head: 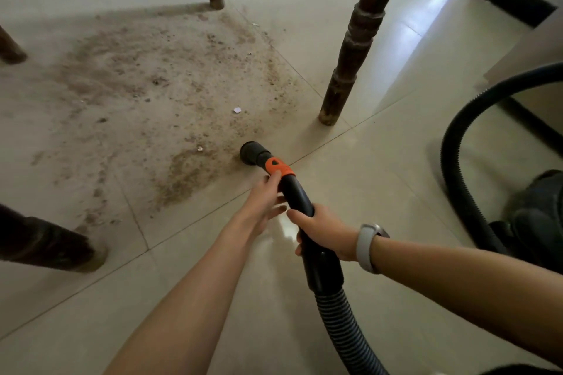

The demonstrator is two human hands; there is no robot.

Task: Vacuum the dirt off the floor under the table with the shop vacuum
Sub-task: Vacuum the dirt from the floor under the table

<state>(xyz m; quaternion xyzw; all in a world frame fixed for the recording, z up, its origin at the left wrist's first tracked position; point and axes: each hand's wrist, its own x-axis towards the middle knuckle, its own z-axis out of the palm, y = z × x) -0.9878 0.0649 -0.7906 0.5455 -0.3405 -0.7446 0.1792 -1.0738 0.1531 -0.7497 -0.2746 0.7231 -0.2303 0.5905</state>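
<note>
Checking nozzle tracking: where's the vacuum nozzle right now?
Head view, centre: the nozzle sits at the near right edge of the dirt patch, below-left of the nearest table leg, just ahead of the left hand.

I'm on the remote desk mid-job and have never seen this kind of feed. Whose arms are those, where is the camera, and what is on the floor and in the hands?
There is no robot here. The one picture comes from a camera worn on a person's head, looking down past their own bare arms.

The right hand, with a pale wristband, grips the black vacuum wand. The left hand touches the wand beside its orange collar, fingers fairly straight. The round nozzle sits at the near edge of the dirt, which spreads brown and gritty over the pale tiled floor between the dark wooden table legs. A ribbed hose runs back and loops toward the vacuum body on the right.
</note>
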